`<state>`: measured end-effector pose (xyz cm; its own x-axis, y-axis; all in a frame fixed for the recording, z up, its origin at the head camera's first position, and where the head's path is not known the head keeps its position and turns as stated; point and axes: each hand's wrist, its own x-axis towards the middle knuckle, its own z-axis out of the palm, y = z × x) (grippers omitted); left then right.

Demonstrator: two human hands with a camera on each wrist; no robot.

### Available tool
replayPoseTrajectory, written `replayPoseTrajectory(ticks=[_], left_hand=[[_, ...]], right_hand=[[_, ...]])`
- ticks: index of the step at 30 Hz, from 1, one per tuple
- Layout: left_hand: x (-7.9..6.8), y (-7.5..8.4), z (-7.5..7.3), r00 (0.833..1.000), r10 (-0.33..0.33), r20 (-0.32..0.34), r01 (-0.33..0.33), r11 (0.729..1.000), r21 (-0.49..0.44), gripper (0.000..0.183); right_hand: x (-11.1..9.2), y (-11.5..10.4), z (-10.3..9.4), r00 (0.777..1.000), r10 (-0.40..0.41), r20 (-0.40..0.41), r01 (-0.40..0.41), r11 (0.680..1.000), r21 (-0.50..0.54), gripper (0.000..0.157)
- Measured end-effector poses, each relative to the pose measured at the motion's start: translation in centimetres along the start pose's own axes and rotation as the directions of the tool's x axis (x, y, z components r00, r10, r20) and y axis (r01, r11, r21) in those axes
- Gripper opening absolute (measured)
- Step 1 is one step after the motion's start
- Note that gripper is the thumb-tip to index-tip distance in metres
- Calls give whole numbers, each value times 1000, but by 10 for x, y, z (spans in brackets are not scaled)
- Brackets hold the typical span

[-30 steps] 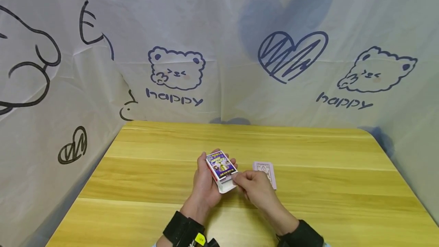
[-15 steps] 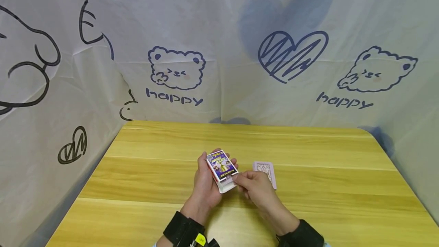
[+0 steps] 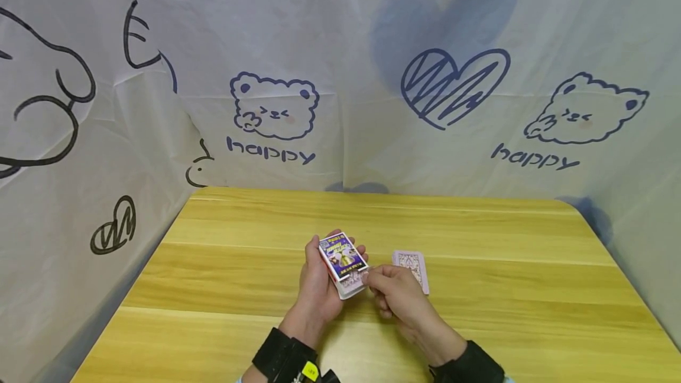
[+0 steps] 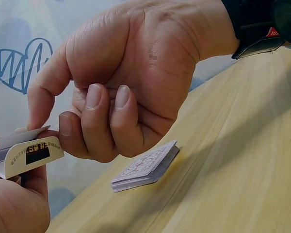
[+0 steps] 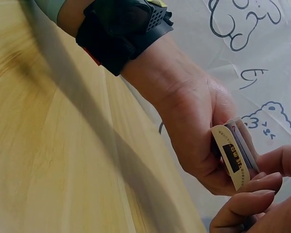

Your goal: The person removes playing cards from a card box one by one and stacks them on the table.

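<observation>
My left hand [image 3: 314,285] grips a purple-fronted playing card box [image 3: 343,255], its lower end open toward me. Patterned card backs [image 3: 351,281] stick out of that end, lying over the white end flap. The thumb and forefinger of my right hand [image 3: 404,297] pinch at the edge of these cards, the other fingers curled under. In the left wrist view, the flap [image 4: 20,161] carries black and yellow print. A squared stack of patterned cards [image 4: 145,167] lies on the table, partly behind my right hand in the head view.
The wood-grain table [image 3: 239,241] stretches out on all sides of the hands. White cloth [image 3: 362,135] with drawn bears and hearts hangs behind it and at both sides. Each wrist wears a black band [image 3: 287,354].
The cards have slid farther out of the box, so more patterned back now covers the flap. My right hand has shifted very slightly toward the right; my left hand stays nearly still.
</observation>
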<state>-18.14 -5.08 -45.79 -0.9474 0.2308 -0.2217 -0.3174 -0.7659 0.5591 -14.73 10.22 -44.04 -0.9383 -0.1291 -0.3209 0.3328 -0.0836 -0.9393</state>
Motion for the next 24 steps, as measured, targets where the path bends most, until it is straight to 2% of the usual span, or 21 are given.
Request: replayPoseTrajectory(ticks=[4,8,16,24], left_hand=[[0,0,0,1000,-5,0,5,1000,-3,54],[-1,0,1,1000,-4,1,4,1000,-5,55],[0,0,0,1000,-10,4,10,1000,0,55],[0,3,0,1000,-10,18,10,1000,6,55]], right_hand=[[0,0,-1,1000,11,-2,-11,1000,-4,27],[-1,1,-1,1000,7,-2,-7,1000,-11,30],[-1,1,-1,1000,-3,1,3,1000,12,22],[-1,2,-2,999,-11,46,10,999,34,14]])
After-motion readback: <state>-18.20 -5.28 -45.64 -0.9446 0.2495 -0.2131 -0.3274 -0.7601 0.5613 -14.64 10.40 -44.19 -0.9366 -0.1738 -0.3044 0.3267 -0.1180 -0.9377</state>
